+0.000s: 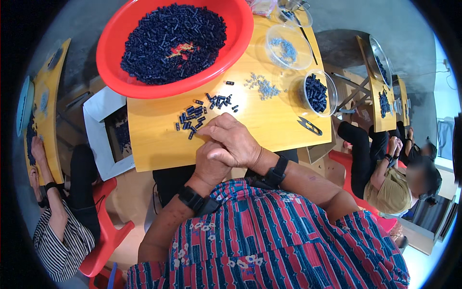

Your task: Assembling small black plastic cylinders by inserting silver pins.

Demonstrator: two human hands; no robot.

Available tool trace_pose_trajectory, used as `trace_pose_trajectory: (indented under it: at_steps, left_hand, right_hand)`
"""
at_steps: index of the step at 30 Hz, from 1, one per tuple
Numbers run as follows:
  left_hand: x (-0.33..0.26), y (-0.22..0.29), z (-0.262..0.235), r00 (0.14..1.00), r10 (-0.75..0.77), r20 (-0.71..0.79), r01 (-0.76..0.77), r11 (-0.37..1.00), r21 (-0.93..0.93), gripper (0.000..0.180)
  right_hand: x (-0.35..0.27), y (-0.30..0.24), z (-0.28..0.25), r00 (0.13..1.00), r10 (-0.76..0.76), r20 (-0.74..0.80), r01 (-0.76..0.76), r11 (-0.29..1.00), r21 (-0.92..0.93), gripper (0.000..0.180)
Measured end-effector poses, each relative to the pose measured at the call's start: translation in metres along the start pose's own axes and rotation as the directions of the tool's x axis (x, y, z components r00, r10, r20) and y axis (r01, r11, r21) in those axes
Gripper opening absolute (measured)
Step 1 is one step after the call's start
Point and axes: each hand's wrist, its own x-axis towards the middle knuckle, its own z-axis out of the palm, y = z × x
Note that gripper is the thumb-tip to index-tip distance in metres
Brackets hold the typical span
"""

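Observation:
My right hand (pixel 236 142) lies over my left hand (pixel 211 161) at the near edge of the yellow table (pixel 163 139). The fingers of both are bent and drawn together; whatever they hold is hidden. Just beyond the fingertips lies a loose pile of small dark-blue plastic pieces (pixel 192 115), short and tube-like. A scatter of tiny clear parts (pixel 264 86) spreads farther right. At the far left a big red basin (pixel 163 91) holds a heap of the same dark pieces. Black thread snips (pixel 309 126) rest near the right edge.
A clear tub (pixel 332 98) of dark pieces stands at the right, with another clear tub (pixel 305 41) of clear parts behind it. Left of the table is an open cardboard box (pixel 103 103). Other people sit at tables on both sides, on red chairs (pixel 103 241).

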Motion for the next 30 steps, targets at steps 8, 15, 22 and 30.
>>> trace_pose_trajectory:
  at_steps: [8, 15, 22, 30]
  left_hand:
    - [-0.002, -0.006, 0.004, 0.999, 0.043, 0.008, -0.044, 0.996, 0.081, 0.024]
    - [0.015, 0.005, -0.002, 0.996, 0.078, 0.051, -0.086, 0.982, 0.168, 0.010]
    - [0.024, 0.009, -0.018, 0.985, -0.151, 0.083, 0.167, 0.955, -0.246, 0.012]
    - [0.028, 0.010, -0.023, 0.961, -0.211, 0.180, 0.261, 0.908, -0.328, 0.010]
  right_hand:
    - [-0.001, 0.002, 0.003, 1.000, -0.024, 0.002, 0.024, 1.000, 0.002, 0.067]
    - [0.000, 0.018, -0.008, 0.999, -0.037, 0.002, 0.036, 0.995, 0.089, 0.042]
    - [-0.048, 0.006, -0.039, 0.844, 0.531, -0.071, -0.374, 0.679, 0.632, 0.022]
    - [-0.059, 0.005, -0.030, 0.909, 0.411, -0.069, -0.332, 0.814, 0.476, 0.023]
